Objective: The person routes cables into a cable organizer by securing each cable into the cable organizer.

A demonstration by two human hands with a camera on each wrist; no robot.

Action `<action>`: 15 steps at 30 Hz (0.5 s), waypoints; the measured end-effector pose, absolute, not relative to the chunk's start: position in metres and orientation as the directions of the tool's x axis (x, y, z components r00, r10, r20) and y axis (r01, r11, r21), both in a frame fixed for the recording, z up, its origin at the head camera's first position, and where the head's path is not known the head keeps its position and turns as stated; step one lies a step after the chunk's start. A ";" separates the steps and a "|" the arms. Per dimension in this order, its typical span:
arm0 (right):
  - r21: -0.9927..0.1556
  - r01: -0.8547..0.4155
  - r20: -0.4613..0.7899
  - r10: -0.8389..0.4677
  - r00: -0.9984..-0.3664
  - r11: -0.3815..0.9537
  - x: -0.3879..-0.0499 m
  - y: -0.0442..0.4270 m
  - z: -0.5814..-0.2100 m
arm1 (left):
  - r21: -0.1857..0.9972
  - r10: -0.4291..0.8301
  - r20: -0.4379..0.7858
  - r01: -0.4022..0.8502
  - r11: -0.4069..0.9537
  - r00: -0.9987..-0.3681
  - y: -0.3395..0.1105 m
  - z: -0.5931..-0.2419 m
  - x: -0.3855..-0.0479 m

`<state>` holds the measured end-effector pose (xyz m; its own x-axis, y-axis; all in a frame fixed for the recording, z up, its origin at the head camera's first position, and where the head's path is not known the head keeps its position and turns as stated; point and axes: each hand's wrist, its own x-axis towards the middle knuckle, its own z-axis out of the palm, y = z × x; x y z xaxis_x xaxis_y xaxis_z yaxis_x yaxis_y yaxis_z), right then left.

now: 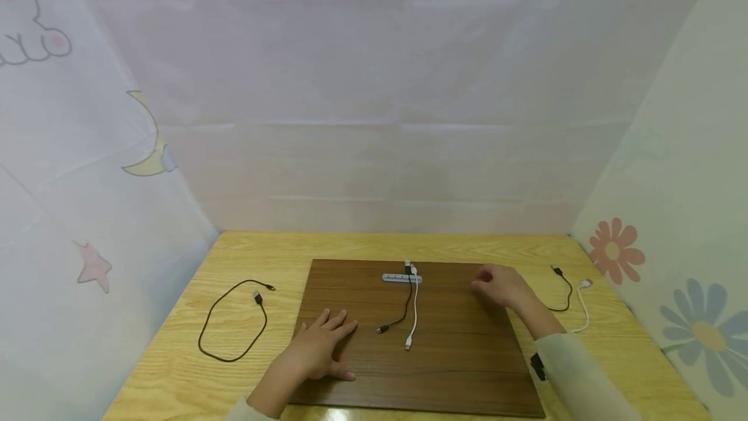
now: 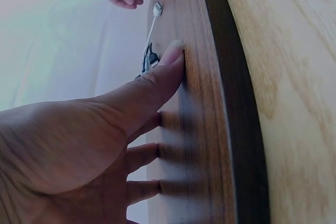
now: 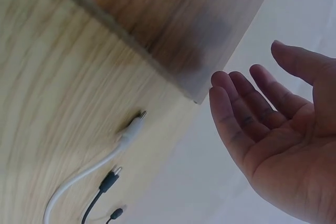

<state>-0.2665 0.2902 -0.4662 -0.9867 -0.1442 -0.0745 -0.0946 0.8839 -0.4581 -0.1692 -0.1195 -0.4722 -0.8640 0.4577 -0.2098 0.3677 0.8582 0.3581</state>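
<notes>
A dark wooden board lies on the table, and my left hand rests on its left side with spread, fairly straight fingers. Over the board's right part hovers my right hand, its fingers loosely bent and holding nothing. Between the hands, toward the back, sits a small pale cable holder strip. A short black USB cable and a short white USB cable run from its right end toward the front. In the left wrist view, the left thumb and fingertips touch the board.
Left of the board, a longer black USB cable lies in a loop. To its right are another black cable and a white cable, partly hidden by the right arm. Printed cloth walls enclose the light wooden table.
</notes>
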 end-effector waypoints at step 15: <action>-0.465 -0.067 -0.079 -0.117 -0.990 0.883 -0.256 0.331 -0.461 | 0.353 0.451 -0.211 0.363 0.862 -0.867 -0.120 -0.475 -0.168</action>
<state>-0.2559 0.3312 -0.4613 -0.9900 -0.1167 -0.0794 -0.0668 0.8829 -0.4648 -0.1682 -0.1196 -0.4746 -0.8670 0.4512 -0.2113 0.3628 0.8624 0.3531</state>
